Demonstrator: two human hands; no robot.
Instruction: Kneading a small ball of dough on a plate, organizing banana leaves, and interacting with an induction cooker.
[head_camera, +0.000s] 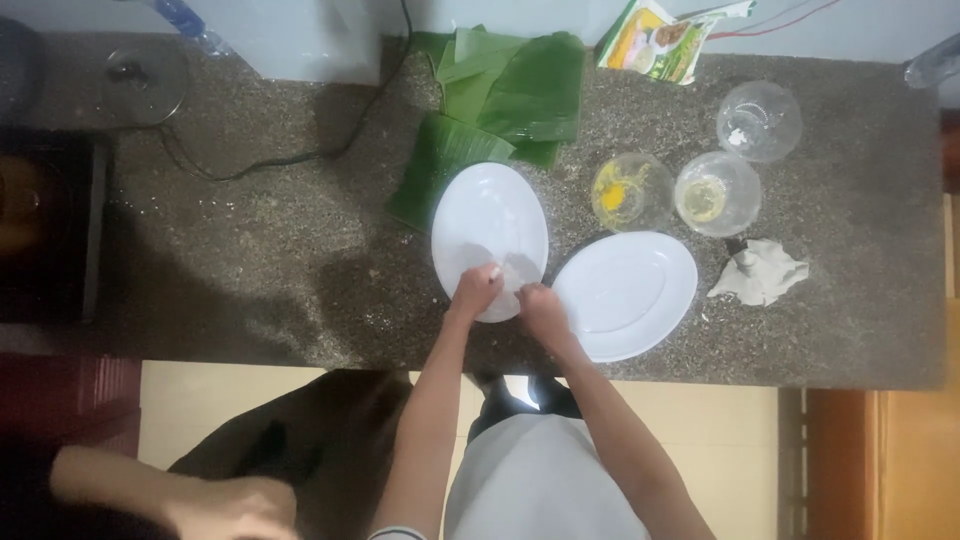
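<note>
Two white oval plates lie on a dark speckled stone counter. My left hand (476, 290) rests on the near end of the left plate (488, 222), pinching a small pale piece (516, 268) that looks like thin translucent wrapper. My right hand (541, 304) is closed at the near rim of the same plate, touching that piece. The right plate (628, 292) sits empty just beside my right hand.
Green banana leaves (505, 105) lie behind the plates. Three glass bowls (632, 192) (716, 192) (758, 120) stand at the right, one with yellow residue. A crumpled tissue (760, 272), a packet (660, 38), a glass lid (145, 78), a black cable (290, 155). Another person's hand (225, 505) shows bottom left.
</note>
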